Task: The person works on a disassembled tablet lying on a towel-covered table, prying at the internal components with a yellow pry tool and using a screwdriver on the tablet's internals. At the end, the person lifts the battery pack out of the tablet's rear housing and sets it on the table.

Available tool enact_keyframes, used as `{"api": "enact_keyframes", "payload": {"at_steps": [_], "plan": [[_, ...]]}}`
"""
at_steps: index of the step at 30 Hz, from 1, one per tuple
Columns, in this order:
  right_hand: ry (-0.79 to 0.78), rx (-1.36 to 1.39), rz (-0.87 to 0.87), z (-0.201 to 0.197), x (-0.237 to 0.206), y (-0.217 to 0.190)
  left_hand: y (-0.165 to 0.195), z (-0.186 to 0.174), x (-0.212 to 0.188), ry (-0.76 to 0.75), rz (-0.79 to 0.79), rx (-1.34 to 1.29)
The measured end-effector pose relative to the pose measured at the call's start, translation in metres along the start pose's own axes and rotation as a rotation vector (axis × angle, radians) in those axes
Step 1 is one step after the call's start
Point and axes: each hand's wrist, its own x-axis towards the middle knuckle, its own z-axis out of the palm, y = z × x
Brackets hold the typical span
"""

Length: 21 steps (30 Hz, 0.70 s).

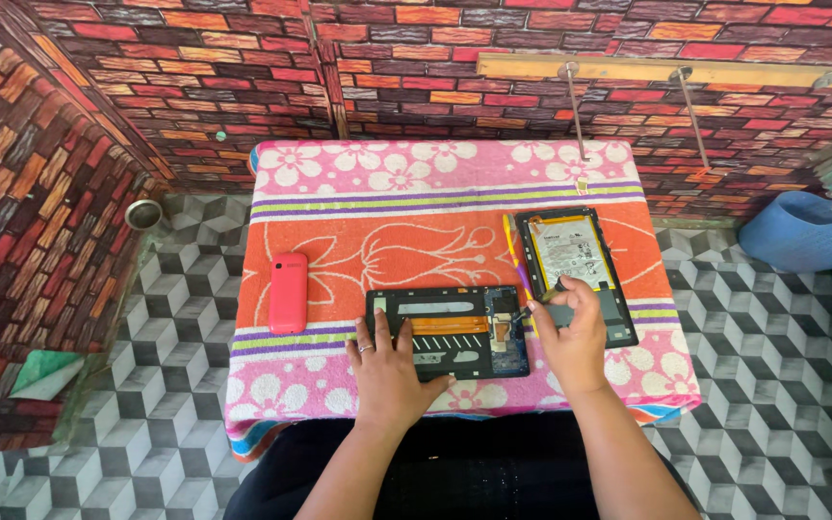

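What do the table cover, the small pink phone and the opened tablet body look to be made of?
Table cover: towel-like woven cloth, matte, soft folds at its hanging edges. Pink phone: probably plastic, smooth with a slight sheen. Opened tablet body under the left hand: dark rigid frame, likely plastic or metal, with orange flat ribbon strips.

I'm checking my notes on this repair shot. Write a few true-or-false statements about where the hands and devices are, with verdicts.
1. The left hand lies flat on the opened tablet frame. True.
2. The pink phone lies to the right of both opened devices. False: it lies to their left, on the towel.
3. The right hand pinches a thin tool near the second opened device. True.
4. The pink phone is held in the left hand. False: no hand touches it.
5. The second opened device shows a white battery. True.
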Motion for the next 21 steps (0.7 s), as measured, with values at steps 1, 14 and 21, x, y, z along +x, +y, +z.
{"api": "enact_keyframes", "payload": {"at_steps": [1, 14, 21], "plan": [[-0.014, -0.003, 0.006, -0.002, 0.000, 0.000, 0.000, 0.000, 0.000, 0.002, 0.002, -0.001], [-0.010, 0.005, -0.012, 0.001, -0.001, -0.006, -0.001, 0.001, -0.001, 0.014, 0.009, -0.006], [-0.144, -0.003, -0.142, -0.014, 0.001, -0.007, 0.000, 0.000, 0.000, -0.001, 0.004, -0.010]]}}
